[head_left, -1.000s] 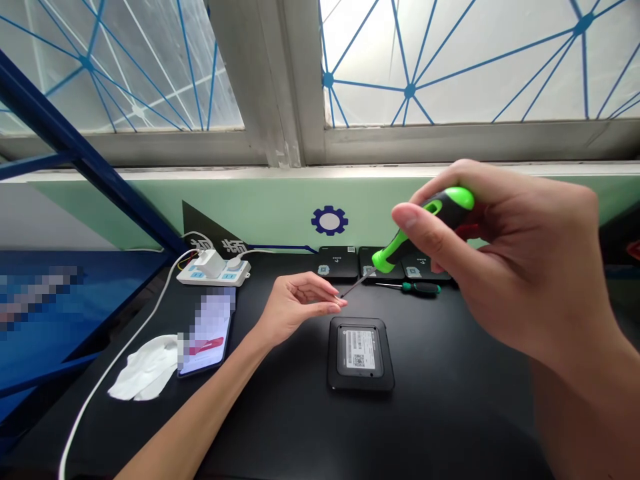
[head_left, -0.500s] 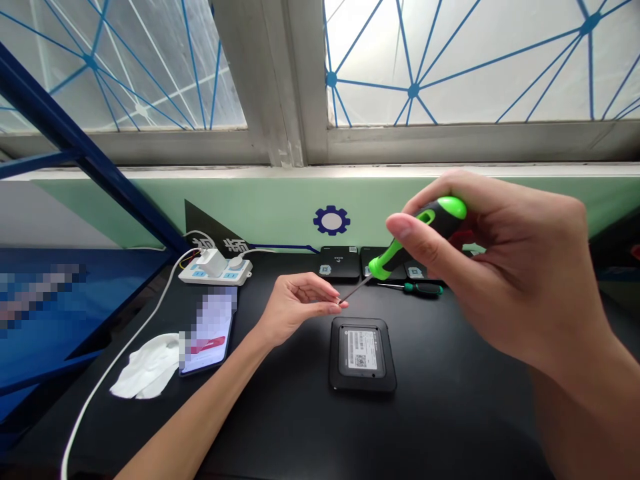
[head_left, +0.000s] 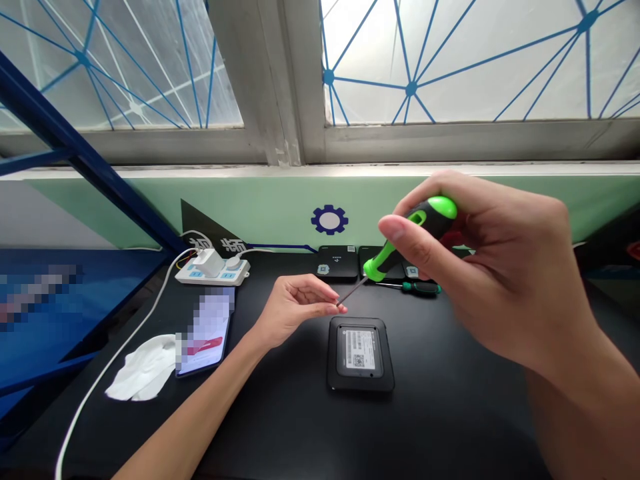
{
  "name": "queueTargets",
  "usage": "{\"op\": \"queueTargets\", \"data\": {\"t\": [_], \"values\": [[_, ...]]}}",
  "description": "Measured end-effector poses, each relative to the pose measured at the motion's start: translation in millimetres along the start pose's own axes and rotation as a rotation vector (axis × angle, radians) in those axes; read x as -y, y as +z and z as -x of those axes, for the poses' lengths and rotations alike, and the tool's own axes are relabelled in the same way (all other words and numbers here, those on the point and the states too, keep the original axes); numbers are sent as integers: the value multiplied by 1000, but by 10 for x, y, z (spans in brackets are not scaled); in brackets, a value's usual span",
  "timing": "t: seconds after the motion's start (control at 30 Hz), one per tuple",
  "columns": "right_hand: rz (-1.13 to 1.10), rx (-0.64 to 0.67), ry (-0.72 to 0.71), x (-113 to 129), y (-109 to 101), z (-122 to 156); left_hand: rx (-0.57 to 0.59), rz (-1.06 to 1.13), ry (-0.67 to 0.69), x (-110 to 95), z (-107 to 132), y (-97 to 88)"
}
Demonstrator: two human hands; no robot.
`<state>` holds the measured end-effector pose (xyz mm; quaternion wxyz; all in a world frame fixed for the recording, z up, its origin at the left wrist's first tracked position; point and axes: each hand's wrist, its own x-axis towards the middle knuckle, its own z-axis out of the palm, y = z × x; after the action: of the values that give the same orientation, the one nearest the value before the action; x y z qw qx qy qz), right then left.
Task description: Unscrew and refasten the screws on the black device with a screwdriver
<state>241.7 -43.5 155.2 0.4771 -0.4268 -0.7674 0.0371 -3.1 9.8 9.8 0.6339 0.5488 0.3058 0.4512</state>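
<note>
While raised, right hand [head_left: 480,280]: clenched round a screwdriver [head_left: 385,259], tip toward the left hand [head_left: 295,310].
Left hand: fingers [head_left: 325,308] beside the tip, perhaps pinching something.
Device [head_left: 360,353]: near the left hand, label up.

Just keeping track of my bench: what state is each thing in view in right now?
Right hand: gripping green-handled screwdriver, held raised.
Left hand: fingertips at the shaft's tip.
Black device: lying label up.
Second screwdriver: lying down.
Phone: screen lit.
Power strip: charger plugged in.
</note>
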Motion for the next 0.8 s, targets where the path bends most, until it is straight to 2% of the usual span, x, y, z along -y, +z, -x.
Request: {"op": "queueTargets", "data": {"t": [0.1,0.17,0.33,0.5,0.63,0.8], "values": [[-22,43,18,7,-35,-3,28,-40,1,6,14,-2],[-37,121,43,16,-82,-1,68,-107,13,2,31,6],[-89,476,104,48,-192,22,261,-313,-23,9,105,115],[38,779,67,43,-179,67,438,-417,-98,154,192,275],[74,859,58,0,-148,117,461,-469,-83,278,218,312],[92,879,67,-36,-144,172,450,-493,-43,345,218,295]]}}
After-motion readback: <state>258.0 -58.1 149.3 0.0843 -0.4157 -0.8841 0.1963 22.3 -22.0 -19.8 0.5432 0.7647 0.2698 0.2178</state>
